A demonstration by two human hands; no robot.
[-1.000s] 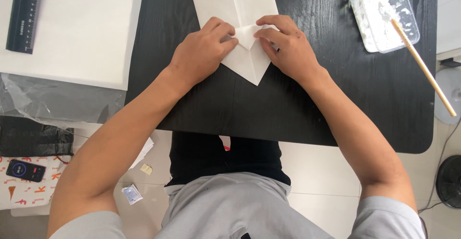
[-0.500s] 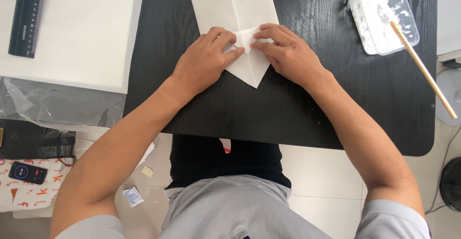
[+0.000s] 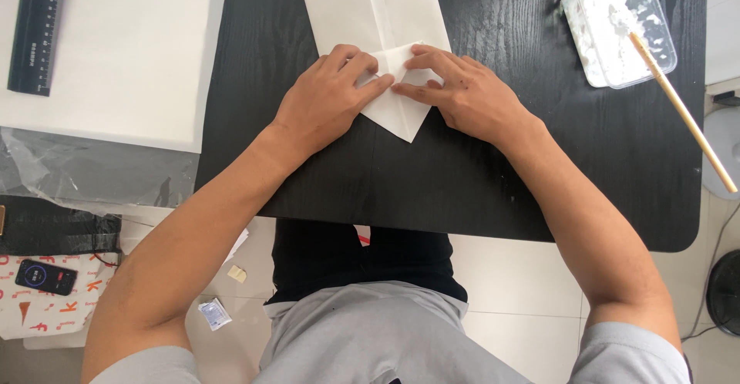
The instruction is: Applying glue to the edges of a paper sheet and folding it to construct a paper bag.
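A white folded paper piece lies on the black table, its near end folded to a point. My left hand presses flat on the left flap of that point. My right hand presses on the right flap, and the fingertips of both hands meet at the centre fold. Both hands lie on top of the paper with fingers together, pressing down rather than gripping. The paper's pointed tip shows just below my fingers.
A clear plastic tray of white paste with a long wooden stick stands at the right. A stack of white sheets with a black ruler lies at the left, over a plastic sheet. A phone lies on the floor.
Both hands slid slightly along the folded flaps, with the fingertips drawing closer at the centre crease. The paper stays in place.
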